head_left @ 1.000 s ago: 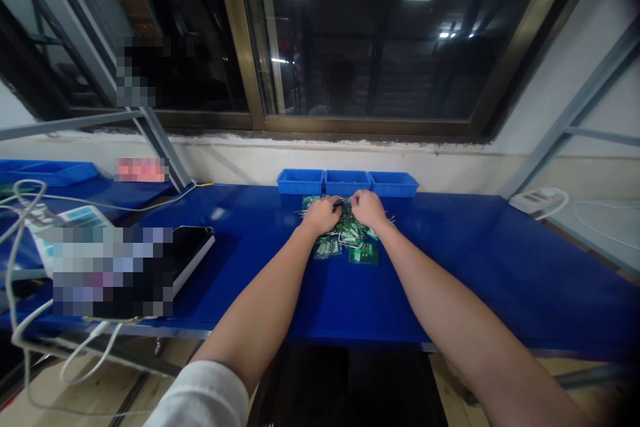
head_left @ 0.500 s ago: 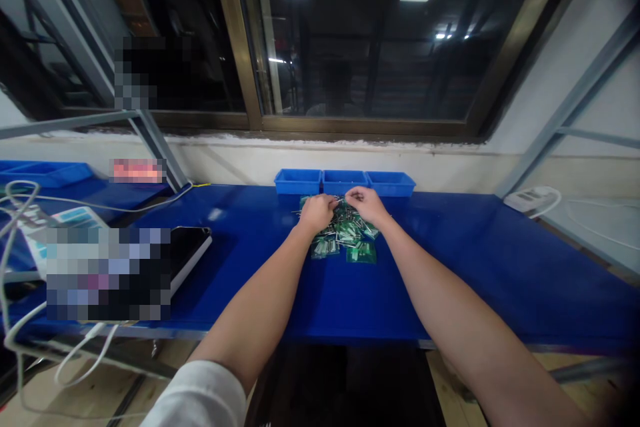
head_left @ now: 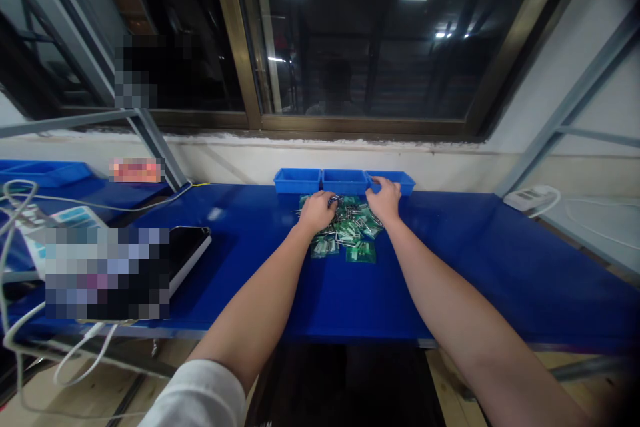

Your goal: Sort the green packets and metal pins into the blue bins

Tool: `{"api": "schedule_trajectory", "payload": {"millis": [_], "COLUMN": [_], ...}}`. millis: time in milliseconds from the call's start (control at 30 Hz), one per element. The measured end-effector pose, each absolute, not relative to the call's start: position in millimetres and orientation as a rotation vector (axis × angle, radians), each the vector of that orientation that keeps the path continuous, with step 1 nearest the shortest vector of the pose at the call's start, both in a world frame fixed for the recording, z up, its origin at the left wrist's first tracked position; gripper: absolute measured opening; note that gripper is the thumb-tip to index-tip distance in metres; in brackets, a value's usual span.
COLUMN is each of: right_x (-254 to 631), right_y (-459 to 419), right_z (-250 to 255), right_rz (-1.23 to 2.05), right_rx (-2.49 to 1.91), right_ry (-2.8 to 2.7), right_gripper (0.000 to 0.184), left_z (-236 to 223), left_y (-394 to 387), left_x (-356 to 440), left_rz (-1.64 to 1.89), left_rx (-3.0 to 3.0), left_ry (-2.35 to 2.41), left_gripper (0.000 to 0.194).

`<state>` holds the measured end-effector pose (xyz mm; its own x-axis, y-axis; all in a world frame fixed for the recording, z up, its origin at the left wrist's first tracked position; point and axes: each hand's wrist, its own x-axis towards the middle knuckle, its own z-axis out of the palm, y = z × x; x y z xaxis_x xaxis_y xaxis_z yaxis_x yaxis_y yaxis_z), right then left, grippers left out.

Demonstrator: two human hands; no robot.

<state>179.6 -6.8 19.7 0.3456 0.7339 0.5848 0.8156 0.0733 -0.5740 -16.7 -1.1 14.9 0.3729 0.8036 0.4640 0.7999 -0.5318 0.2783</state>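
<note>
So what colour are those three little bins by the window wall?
Blue, the three little bins match the tabletop; the head view shows it.

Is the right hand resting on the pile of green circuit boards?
No, the right hand reaches past the pile of green circuit boards to the rim of the rightmost blue bin.

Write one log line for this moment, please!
left hand: on green parts pile | right hand: at right blue bin

Left of the blue worktop [head_left: 450, 267] lie a black tablet-like slab [head_left: 187, 250], loose white cables [head_left: 30, 333] and a blue tray [head_left: 45, 172], a white power strip [head_left: 530, 198] sits off its right end, and a dark window [head_left: 370, 40] rises behind it.
</note>
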Motion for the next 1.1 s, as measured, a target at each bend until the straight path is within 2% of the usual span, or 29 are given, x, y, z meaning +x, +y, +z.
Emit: {"api": "schedule_trajectory", "payload": {"millis": [233, 467, 567, 767, 933, 1100], "right_x": [192, 194, 192, 183, 164, 152], "right_y": [-2, 0, 0, 0, -2, -6], "right_z": [14, 9, 9, 12, 8, 10], "right_rz": [-0.083, -0.068, -0.101, -0.029, 0.061, 0.006], "right_rx": [-1.898, -1.926, -1.884, -1.671, -1.579, -1.613], "right_ry": [-1.38, -1.413, -1.391, -1.666, -2.058, -2.116], "right_gripper": [0.051, 0.057, 0.054, 0.023, 0.027, 0.028], "left_z": [14, 15, 15, 13, 12, 13], "left_y": [0, -1, -1, -1, -3, -5], "left_x": [-18, -18, -18, -16, -15, -15], "left_rz": [0.865, 0.841, 0.834, 0.78, 0.651, 0.562], "left_rx": [2.594, 2.578, 2.577, 2.59, 2.624, 2.622], "left_ry": [1.504, 1.513, 1.516, 1.503, 1.457, 1.443], "left_gripper": [0.031, 0.031, 0.032, 0.033, 0.033, 0.031]}}
